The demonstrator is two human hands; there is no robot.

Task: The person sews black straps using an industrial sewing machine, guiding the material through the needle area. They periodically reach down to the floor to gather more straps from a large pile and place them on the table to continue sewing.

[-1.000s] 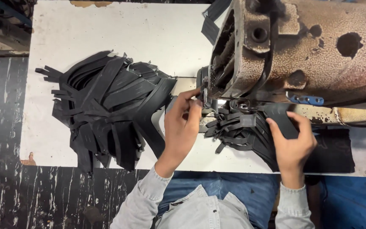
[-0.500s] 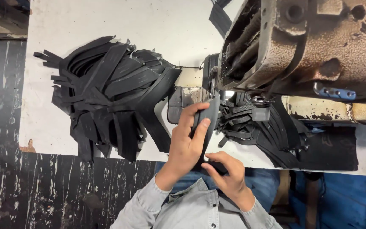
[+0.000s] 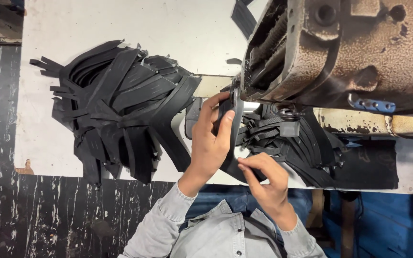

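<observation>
Black strip (image 3: 232, 125) in both hands' grip under rusty sewing machine (image 3: 345, 52).

Sewing workshop: worn industrial sewing machine (image 3: 340, 52), black strap pile (image 3: 120, 105), worktable (image 3: 120, 28).

hands (image 3: 211, 138): 2 | sewing machine (image 3: 340, 52): 1 | black strip heaps (image 3: 120, 110): 2 | table (image 3: 120, 24): 1

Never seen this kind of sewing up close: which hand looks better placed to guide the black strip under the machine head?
Probably the left hand: its fingers already pinch the black strip beside the sewing machine. The right hand holds the strip's lower end.
</observation>
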